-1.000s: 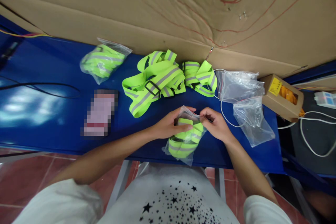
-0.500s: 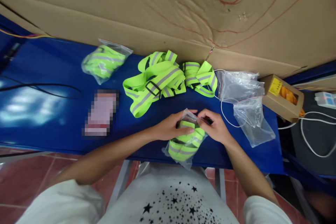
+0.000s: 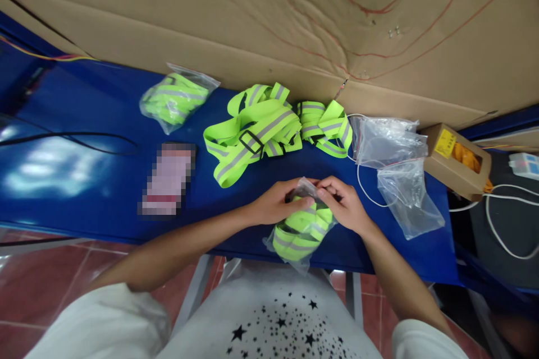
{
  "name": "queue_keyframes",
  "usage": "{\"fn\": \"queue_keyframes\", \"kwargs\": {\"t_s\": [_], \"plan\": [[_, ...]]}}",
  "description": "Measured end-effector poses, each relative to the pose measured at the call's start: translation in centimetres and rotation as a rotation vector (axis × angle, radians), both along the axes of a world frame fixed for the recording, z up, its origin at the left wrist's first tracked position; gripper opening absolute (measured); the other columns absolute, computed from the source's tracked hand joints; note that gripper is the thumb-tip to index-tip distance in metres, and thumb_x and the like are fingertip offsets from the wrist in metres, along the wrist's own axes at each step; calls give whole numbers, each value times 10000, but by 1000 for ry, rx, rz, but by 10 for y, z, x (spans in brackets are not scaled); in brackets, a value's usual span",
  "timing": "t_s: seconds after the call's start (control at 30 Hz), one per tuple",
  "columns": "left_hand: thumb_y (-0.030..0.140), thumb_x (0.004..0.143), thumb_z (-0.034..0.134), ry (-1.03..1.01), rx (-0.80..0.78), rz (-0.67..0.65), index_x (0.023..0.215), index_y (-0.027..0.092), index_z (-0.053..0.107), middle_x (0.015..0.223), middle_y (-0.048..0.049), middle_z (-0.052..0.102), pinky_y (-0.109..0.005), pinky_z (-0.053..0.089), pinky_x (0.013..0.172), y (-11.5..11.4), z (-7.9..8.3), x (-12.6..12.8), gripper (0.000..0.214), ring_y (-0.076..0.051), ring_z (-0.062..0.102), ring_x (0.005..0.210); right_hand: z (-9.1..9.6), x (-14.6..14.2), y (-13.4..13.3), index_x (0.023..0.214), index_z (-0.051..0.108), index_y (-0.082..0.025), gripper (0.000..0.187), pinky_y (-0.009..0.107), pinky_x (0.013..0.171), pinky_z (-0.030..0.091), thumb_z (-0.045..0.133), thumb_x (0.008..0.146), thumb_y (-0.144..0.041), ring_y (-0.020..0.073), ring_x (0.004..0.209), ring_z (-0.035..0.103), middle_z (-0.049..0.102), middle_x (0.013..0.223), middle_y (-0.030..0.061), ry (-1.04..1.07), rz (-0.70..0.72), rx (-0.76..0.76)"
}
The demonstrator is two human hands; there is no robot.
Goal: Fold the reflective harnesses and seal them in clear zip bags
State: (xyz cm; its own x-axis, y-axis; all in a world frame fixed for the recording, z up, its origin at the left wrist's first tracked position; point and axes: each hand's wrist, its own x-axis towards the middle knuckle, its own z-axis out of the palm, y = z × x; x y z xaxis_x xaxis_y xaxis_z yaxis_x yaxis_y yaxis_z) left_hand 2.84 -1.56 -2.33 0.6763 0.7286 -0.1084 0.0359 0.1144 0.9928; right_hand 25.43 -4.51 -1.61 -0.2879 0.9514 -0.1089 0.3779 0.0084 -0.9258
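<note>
Blue table (image 3: 105, 207), cardboard (image 3: 168, 5) far side. Head view: strap bag (image 3: 301, 233) near edge, middle; left hand (image 3: 275, 202) grips its left side, right hand (image 3: 347, 207) fingers pinch its mouth. Loose straps (image 3: 265, 129) far, phone (image 3: 168, 179) left, clear bags (image 3: 389, 143) right.

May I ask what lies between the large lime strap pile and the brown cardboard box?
Head view: a smaller lime strap bundle, clear plastic bags, white cable.
</note>
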Motion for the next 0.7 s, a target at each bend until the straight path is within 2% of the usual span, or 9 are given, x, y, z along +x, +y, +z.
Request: {"fn": "queue_keyframes", "kwargs": {"t_s": [0.13, 0.23, 0.47, 0.57, 0.7], "plan": [[486, 1011, 572, 36, 43, 207, 1087, 158, 735, 967, -67, 752, -255, 499, 757, 2, 1, 1, 374, -167, 673, 867, 2, 3, 2, 925, 634, -219, 254, 263, 554, 333, 593, 1025, -449, 101, 560, 440, 480, 625, -54, -49, 1, 30], [434, 1011, 575, 90, 131, 273, 937, 157, 729, 869, -45, 730, -244, 479, 729, 5, 3, 0, 325, -153, 650, 802, 2, 4, 3, 935, 643, -222, 233, 264, 576, 358, 608, 1019, -436, 104, 579, 467, 487, 643, -50, -99, -1, 63], [423, 1013, 556, 191, 174, 285, 902, 159, 718, 796, -36, 718, -244, 452, 662, 5, 2, -3, 329, -152, 635, 729, -2, 3, 5, 864, 641, -218, 270, 267, 590, 376, 650, 988, -459, 112, 608, 491, 547, 675, -33, -117, -20, 83], [444, 1008, 567, 150, 142, 260, 884, 156, 704, 797, -32, 704, -235, 447, 654, 6, 2, -3, 342, -141, 616, 719, -5, 3, 5, 852, 654, -215, 284, 266, 567, 357, 670, 972, -471, 109, 587, 474, 554, 658, -33, -65, -28, 42], [457, 932, 696, 59, 54, 201, 941, 151, 721, 835, -35, 712, -229, 449, 653, 6, 2, -4, 308, -131, 606, 720, -6, 2, 3, 859, 670, -213, 279, 265, 562, 351, 669, 973, -469, 107, 577, 468, 564, 652, -31, -21, -16, 51]]}}
